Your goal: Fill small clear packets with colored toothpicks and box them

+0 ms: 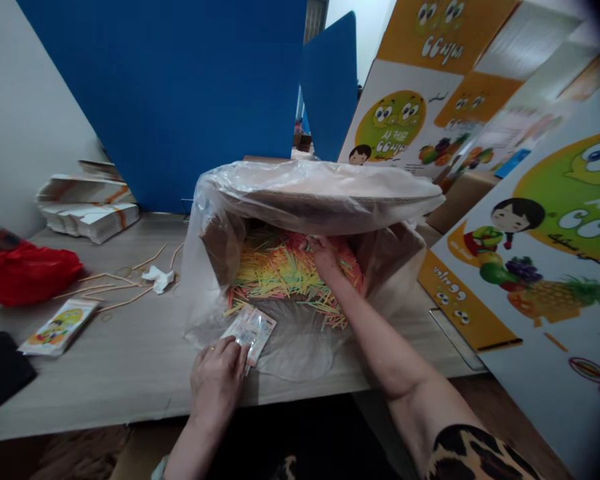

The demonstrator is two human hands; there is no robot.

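A carton [220,250] lined with a clear plastic bag [200,293] lies with its opening toward me. Inside it is a loose heap of thin coloured sticks [280,267], yellow, green, orange and pink. My right hand [321,255] reaches into the carton, its fingers curled at the pink part of the heap; what they hold is too small to make out. Near the table's front edge, my left hand [220,370] grips the lower corner of some small printed clear packets [254,332]. These packets rest on the bag's spread edge, just in front of the sticks.
Flattened white cartons [87,207] are stacked at the back left. A red plastic bag [30,272], a printed packet [61,325], straw-coloured strands [130,283] and crumpled white tissue [159,279] lie on the left. Large printed boxes [540,267] crowd the right; a blue partition [195,87] stands behind.
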